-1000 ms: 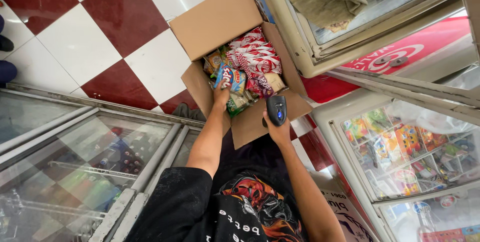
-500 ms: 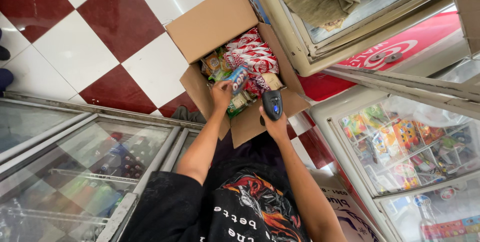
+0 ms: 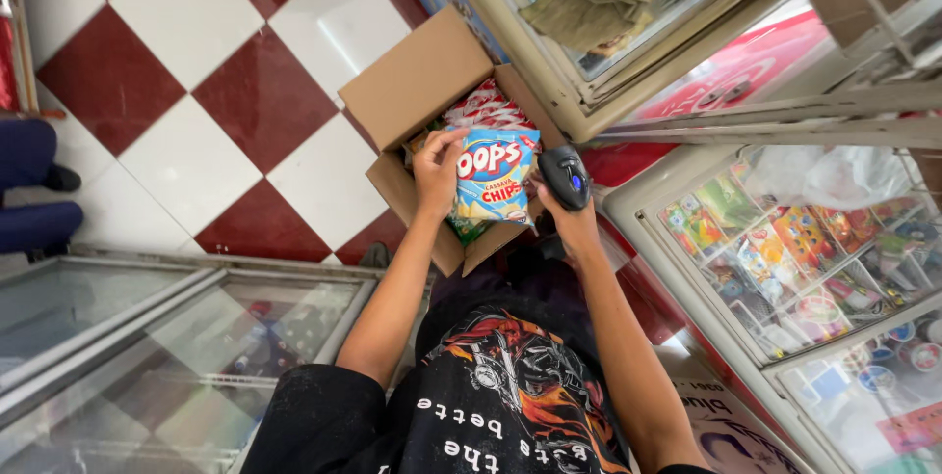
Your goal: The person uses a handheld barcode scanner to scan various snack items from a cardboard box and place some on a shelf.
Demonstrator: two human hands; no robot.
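A: What do the hands hold at this moment?

B: The left hand (image 3: 439, 172) grips a chip bag (image 3: 494, 177), blue and white with a red patch, by its upper left edge. The fingers (image 3: 453, 137) are closed on that edge, with the thumb on the front of the bag. The bag is lifted up, just above the open cardboard box (image 3: 417, 81) which stands on the red and white tiled floor (image 3: 196, 101).

A: And the other hand?

B: The right hand (image 3: 574, 221) is closed around a black scanner (image 3: 564, 176). The head of the scanner is just beside the right edge of the bag, almost touching it.

A: Which step is this, in your opinion?

B: I think it is the scanning step. The bag is out of the box and faces up toward the person, with the scanner next to it. I cannot see any code on this side.

A: So what does the next move ask for?

B: I judge that the window of the scanner must face the code on the bag, so maybe the bag must be turned first. The left hand must keep the bag flat and quiet.

A: What is around them?

B: More snack packs (image 3: 486, 101) lie in the box. Glass-top freezers (image 3: 785, 238) stand on both sides of the person.
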